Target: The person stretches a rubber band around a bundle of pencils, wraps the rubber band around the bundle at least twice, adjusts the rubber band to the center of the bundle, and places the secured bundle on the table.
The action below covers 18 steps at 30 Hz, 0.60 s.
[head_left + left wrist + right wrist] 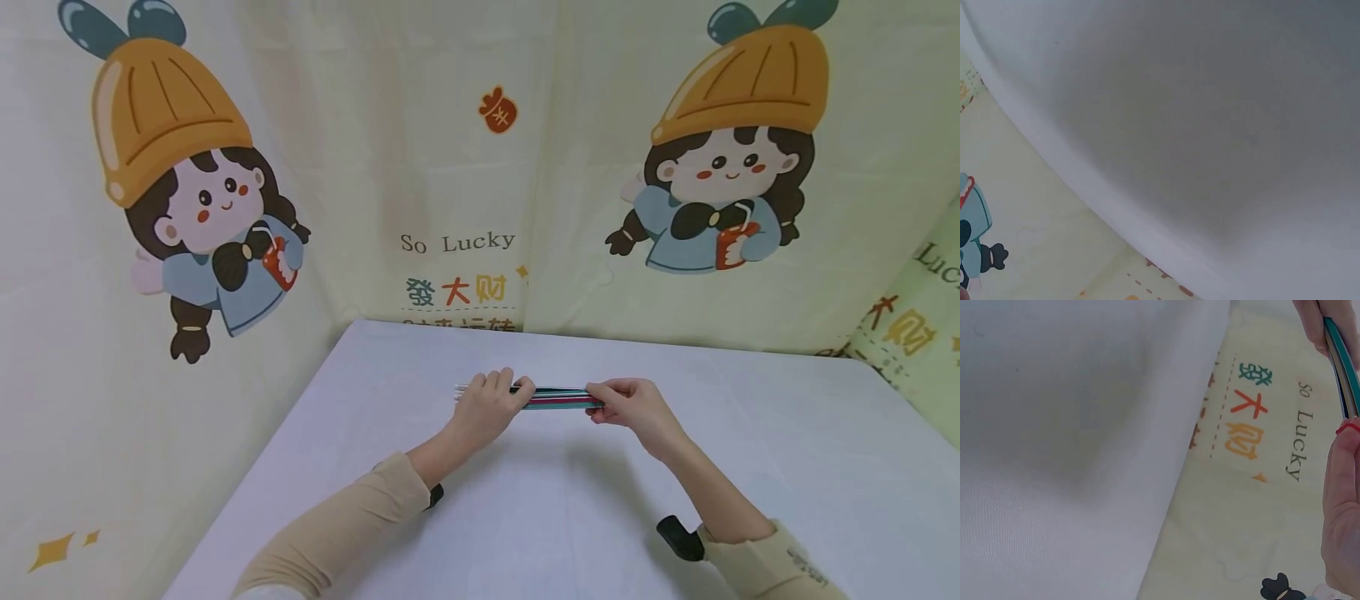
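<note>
Both hands hold a bundle of thin, pencil-like sticks (pixel 558 398) level above the white table. Teal, red, black and white lengths show side by side, and pale ends poke out past the left hand. Around the bundle's left part curl the fingers of my left hand (pixel 486 410). My right hand (pixel 637 412) pinches its right end between thumb and fingers. From the right wrist view, the bundle (pixel 1344 369) runs between the two hands at the right edge, its teal side showing. The left wrist view shows hardly any of the hand.
The table (pixel 525 517) has a white cover, with the shadows of both arms on it. Behind it hangs a cream curtain (pixel 442 167) printed with cartoon figures and lettering. Black wrist devices (pixel 680 538) sit below the forearms, beside beige sleeves (pixel 352 517).
</note>
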Motion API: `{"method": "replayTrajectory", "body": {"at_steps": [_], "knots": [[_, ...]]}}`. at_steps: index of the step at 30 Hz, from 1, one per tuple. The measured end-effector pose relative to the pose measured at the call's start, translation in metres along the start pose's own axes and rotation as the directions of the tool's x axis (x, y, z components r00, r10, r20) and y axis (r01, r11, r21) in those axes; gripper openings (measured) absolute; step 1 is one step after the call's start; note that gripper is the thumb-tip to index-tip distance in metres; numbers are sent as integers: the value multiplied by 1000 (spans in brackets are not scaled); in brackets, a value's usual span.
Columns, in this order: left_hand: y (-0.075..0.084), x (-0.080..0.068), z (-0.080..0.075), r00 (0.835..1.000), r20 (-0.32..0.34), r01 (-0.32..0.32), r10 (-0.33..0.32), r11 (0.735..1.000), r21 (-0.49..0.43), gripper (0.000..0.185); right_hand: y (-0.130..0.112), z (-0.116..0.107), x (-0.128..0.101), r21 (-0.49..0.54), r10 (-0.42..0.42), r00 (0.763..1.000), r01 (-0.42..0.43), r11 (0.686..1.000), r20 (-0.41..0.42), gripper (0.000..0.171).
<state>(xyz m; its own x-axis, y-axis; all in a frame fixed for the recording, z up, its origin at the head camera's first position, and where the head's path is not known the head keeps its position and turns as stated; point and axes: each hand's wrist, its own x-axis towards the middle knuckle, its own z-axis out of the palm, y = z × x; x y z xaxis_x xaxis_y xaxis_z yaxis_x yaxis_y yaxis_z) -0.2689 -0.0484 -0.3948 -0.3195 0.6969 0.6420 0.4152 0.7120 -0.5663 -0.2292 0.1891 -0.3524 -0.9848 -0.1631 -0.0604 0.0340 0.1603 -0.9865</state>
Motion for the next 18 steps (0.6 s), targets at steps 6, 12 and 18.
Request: {"method": "replayTrajectory", "body": {"at_steps": [6,12,18], "knots": [[0,1,-2,1000,17,24,-24,1000,19,10,-5,3,-4,37,-37,999,36,999,24,44],[0,0,-2,998,19,53,-54,998,36,16,-9,2,-9,136,-53,990,35,990,134,33],[3,1,-3,995,-10,101,-101,995,9,9,-4,10,-12,213,-108,988,83,974,110,19]]}}
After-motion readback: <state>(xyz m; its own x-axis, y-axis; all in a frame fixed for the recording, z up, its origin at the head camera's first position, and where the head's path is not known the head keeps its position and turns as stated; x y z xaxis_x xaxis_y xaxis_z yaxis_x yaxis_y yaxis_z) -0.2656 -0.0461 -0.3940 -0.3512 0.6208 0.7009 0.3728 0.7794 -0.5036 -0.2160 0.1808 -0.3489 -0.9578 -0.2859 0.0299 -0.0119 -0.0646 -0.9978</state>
